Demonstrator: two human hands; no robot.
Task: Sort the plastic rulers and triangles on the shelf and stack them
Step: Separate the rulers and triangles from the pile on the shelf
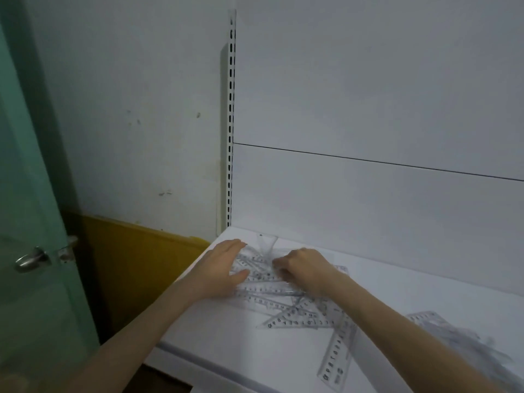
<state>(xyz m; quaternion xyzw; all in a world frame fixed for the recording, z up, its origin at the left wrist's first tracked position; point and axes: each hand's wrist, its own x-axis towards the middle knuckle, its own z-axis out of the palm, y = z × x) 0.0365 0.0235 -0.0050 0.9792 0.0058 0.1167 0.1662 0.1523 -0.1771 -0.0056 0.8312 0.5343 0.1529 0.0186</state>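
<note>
Fingers of our left hand lay straight and together, flat on the heap of clear rulers and triangles on the shelf. Those of our right hand curled into the heap just beside them; whether they gripped anything, we could not tell.

I see a scuffed white wall (the light is dim), a green door with a metal handle on the left, a slotted white upright and a yellow board low down.
</note>
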